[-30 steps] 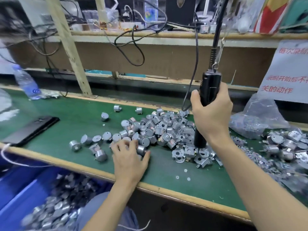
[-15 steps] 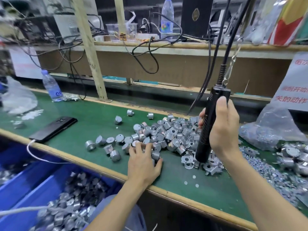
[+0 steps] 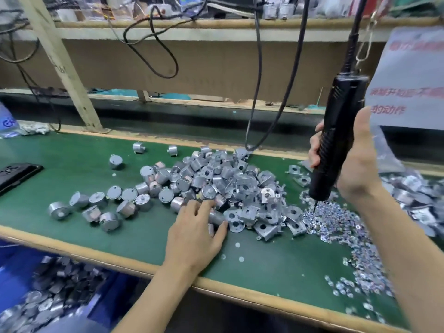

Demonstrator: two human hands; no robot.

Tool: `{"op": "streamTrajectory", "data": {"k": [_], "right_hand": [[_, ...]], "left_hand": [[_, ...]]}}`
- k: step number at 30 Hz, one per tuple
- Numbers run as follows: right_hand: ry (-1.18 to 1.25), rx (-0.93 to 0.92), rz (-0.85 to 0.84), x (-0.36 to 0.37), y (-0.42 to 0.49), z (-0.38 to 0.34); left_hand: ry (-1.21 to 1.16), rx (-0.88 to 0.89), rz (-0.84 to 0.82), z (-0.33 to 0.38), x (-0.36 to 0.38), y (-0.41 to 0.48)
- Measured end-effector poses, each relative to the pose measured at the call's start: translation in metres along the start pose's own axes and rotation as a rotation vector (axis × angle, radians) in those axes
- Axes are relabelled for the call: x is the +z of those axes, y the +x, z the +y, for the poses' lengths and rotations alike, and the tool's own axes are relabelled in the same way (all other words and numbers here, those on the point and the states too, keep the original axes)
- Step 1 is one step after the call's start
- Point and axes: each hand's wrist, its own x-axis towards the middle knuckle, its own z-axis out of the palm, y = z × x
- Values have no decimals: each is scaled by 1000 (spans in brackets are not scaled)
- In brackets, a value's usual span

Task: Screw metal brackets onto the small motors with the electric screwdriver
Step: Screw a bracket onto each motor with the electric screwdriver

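The right hand was clenched round the black electric screwdriver, thumb up along its near side and fingertips showing past its far side. It held the tool nearly upright, slightly tilted, above the right part of the green bench mat. The bit pointed down at the edge of a glittering heap of small shiny fasteners, very close to them; whether it touched them could not be told. From the tool's top a black cable rose out of view. The left hand lay palm down at the near edge of the big pile of small motors in the middle of the mat, fingers spread and lightly bent over the pile. One silver motor sat between forefinger and thumb, but whether it was pinched or merely touched could not be told. Metal brackets with round holes lay mixed into the right and near side of the pile, just beside the thumb, and single motors were scattered to the pile's left. A black phone lay at the mat's left edge, a blue bin holding more metal parts stood below the bench front, and a paper sign with red characters hung behind the right hand
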Motion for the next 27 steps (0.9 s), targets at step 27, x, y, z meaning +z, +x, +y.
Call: {"op": "streamTrajectory", "data": {"k": [27], "right_hand": [[311, 161, -392, -38, -15, 29]], "left_hand": [[-247, 293, 93, 102, 17, -33]]}}
